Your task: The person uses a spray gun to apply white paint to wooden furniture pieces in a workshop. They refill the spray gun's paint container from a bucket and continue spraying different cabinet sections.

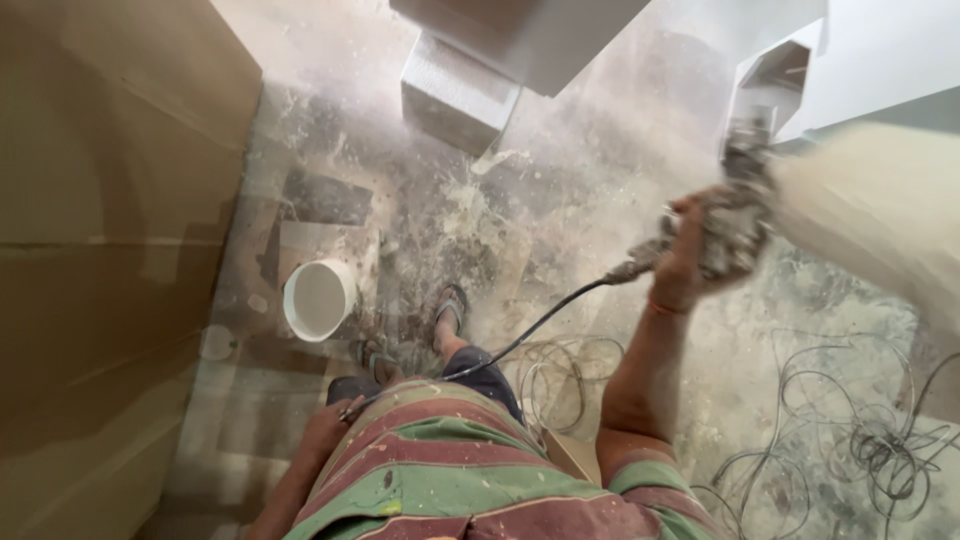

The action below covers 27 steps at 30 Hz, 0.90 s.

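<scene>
We looked straight down and saw the right hand (690, 250) raised out in front, fingers wrapped tight around a paint-caked power tool (735, 215), its head pressed up toward the pale wall surface (880, 210) at the right. A dark cable (540, 320) ran from the rear of the tool, back down toward the body. The left hand (330, 420) hung low against the hip, and it seemed to pinch something thin near the cable's lower end, though we could not tell whether those fingers were closed or loose.

Taking the tool as our mark: well below and left of it sat a white bucket (318, 298) on the floor, open mouth up. Between bucket and tool stood the person's feet in sandals (452, 305), on a dusty, splattered floor (520, 200). Up and to the left of the tool a grey block (455, 95) rested under a white panel (540, 35). Below the tool and to its right lay a tangle of thin wires (860, 440). Far left of it rose a big brown board (100, 250). The striped red-and-green shirt (440, 470) was flecked with paint.
</scene>
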Available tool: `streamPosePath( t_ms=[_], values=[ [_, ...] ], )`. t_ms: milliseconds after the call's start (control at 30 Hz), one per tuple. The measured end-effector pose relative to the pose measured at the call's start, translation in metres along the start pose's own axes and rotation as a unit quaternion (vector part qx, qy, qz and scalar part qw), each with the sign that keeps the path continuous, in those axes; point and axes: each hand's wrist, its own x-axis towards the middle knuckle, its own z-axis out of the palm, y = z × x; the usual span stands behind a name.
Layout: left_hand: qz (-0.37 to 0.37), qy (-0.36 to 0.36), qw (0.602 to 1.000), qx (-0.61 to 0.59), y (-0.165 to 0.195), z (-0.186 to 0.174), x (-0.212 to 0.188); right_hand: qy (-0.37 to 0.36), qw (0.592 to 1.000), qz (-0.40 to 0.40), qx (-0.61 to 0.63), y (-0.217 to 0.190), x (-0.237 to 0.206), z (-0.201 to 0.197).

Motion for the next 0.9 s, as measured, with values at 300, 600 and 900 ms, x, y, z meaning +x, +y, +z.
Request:
streamPosePath(
  t_ms=[300,600,900],
  values=[
    [-0.178,-0.035,0.981,0.065,-0.013,-0.009,-0.031,-0.086,0.952,0.294,0.005,0.155,-0.1,0.032],
    [-0.168,-0.034,0.983,0.062,-0.013,-0.007,-0.033,-0.111,0.939,0.324,-0.017,0.17,-0.109,0.049],
    [-0.105,-0.004,0.994,0.022,-0.022,-0.017,-0.018,-0.082,0.995,0.061,-0.018,0.02,-0.038,0.014]
  ],
)
